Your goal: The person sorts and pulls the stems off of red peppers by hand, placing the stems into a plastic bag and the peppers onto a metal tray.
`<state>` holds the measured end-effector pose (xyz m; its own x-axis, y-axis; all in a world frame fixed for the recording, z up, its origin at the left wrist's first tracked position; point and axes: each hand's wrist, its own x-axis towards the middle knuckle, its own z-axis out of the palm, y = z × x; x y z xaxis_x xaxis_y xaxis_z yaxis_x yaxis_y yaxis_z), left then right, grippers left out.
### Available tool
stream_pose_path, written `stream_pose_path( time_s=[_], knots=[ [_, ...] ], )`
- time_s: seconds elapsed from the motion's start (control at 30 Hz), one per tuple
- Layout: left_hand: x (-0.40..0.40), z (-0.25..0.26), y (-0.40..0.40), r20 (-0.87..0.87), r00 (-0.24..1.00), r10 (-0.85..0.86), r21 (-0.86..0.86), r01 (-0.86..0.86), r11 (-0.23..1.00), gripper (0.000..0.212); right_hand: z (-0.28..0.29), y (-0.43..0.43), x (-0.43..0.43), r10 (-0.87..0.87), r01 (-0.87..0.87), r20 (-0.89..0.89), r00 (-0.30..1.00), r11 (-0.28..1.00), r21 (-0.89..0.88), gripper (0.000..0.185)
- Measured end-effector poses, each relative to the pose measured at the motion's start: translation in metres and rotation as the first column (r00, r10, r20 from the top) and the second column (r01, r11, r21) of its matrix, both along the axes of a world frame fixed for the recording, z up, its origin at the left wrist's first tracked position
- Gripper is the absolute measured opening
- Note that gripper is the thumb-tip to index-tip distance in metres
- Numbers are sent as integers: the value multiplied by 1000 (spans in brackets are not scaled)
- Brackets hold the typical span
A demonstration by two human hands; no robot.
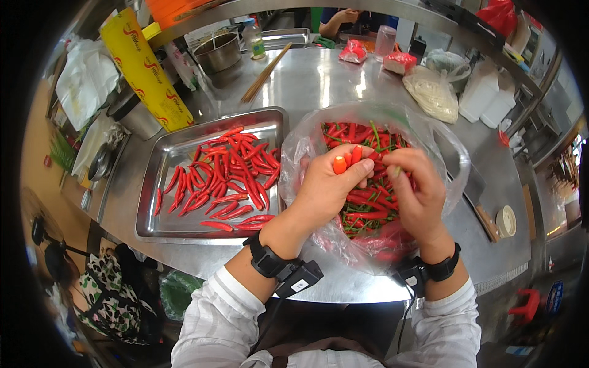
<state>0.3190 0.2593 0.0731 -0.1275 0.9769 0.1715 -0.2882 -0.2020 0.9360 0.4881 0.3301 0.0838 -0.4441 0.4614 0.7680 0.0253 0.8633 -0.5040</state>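
Several red chili peppers (340, 165) are gripped in my left hand (329, 184), their cut-looking ends pointing up past the thumb. Close on the right is my right hand (416, 188), slightly blurred, fingers curled, with a small greenish piece, seemingly a stem, between thumb and finger. Both hands are over a clear plastic bag (317, 119) filled with red chilies on green stems (368, 214). To the left, a rectangular steel tray (152, 207) holds many loose red chilies without visible stems (225, 170). My palms are hidden from view.
A steel table (308, 87) carries thin wooden sticks (267, 73), a yellow roll or box (145, 69), a steel pot (218, 53) and red packets (353, 51). A cleaver (469, 179) lies right of the bag, near a round lid (506, 221). People are at the far side and lower left.
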Motion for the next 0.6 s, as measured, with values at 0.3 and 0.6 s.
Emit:
stream_pose_path(
  time_s=[0.3,0.6],
  knots=[
    [9,7,-4,-288,954,-77,-83,55,995,17,4,7,10,173,-211,-122,977,786,-581,13],
    [20,6,0,-61,994,-95,-38,92,995,17,8,10,13,-268,289,-111,957,909,299,17]
  ],
)
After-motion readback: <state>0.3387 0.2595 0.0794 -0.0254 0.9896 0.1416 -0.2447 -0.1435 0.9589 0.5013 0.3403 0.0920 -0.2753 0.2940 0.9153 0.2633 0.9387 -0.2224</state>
